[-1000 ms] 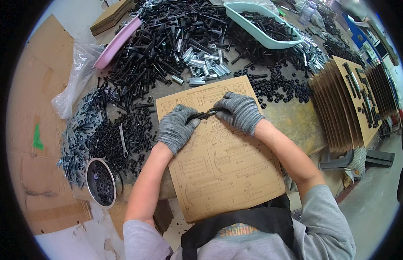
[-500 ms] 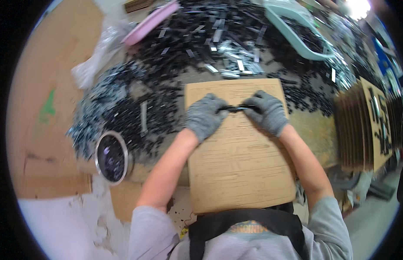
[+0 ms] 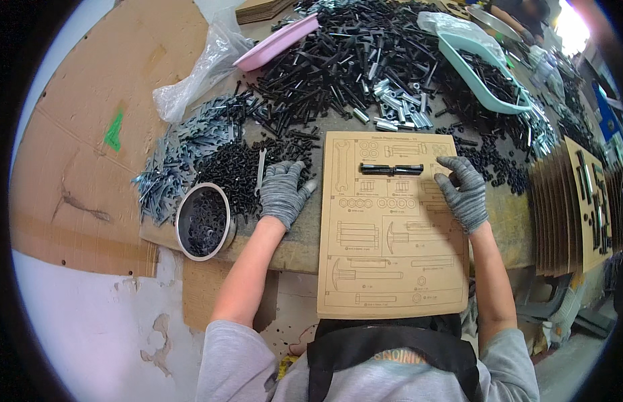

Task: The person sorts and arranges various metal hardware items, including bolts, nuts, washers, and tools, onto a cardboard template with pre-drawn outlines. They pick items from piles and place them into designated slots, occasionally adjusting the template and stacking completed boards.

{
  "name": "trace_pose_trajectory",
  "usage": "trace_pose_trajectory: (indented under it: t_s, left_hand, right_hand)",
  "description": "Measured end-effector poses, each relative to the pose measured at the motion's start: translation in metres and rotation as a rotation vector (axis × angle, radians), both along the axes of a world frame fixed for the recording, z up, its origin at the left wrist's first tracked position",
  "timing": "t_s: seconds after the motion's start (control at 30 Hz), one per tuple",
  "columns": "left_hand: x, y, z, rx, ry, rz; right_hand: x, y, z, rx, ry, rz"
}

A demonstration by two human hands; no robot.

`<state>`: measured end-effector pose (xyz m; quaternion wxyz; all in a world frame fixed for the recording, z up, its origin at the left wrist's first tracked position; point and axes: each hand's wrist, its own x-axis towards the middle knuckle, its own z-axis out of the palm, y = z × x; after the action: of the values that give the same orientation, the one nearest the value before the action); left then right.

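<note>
A cardboard sheet (image 3: 365, 213) printed with outlines of hardware lies in front of me. Near its top rests a black bolt-like rod piece (image 3: 392, 169), touched by neither hand. My left hand (image 3: 284, 193), in a grey glove, reaches over the near edge of a heap of small black screws (image 3: 224, 164). Its fingers are stretched out and seem to hold nothing. Beside those fingers a silver wrench (image 3: 260, 167) lies on the heap. Over the sheet's right edge, my gloved right hand (image 3: 464, 194) is open, fingers slightly bent, thumb apart, nothing visible in it.
A metal bowl (image 3: 182, 228) of small dark parts stands at left, near thin grey metal pieces (image 3: 180, 157). Black bolts (image 3: 345, 60) and silver sleeves (image 3: 402, 107) pile up behind. Pink (image 3: 278, 43) and mint (image 3: 459, 67) trays flank them. Stacked cardboard (image 3: 549, 208) stands right. Another person (image 3: 519, 17) is beyond.
Both hands have let go of the black rod piece, which now lies on the sheet. My left hand has moved left to the screw heap; my right hand has shifted right.
</note>
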<state>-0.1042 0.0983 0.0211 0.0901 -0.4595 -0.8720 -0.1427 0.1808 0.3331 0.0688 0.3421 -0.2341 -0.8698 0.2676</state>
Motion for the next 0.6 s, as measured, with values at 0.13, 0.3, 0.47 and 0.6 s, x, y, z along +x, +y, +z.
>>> trace_pose_trajectory:
  t_s: [0.13, 0.3, 0.47, 0.6]
  left_hand:
    - [-0.009, -0.002, -0.006, 0.090, -0.081, -0.026]
    - [-0.021, -0.002, 0.003, 0.087, -0.139, 0.064]
    - [-0.045, -0.006, -0.002, 0.019, -0.029, 0.132]
    - [-0.041, 0.005, -0.006, 0.184, -0.011, 0.110]
  right_hand:
    - [0.007, -0.007, 0.004, -0.062, 0.036, -0.001]
    - [0.035, -0.003, 0.010, -0.039, 0.035, -0.015]
    - [0.047, -0.001, 0.008, 0.031, 0.053, -0.035]
    - [0.042, -0.001, 0.001, 0.031, 0.040, -0.037]
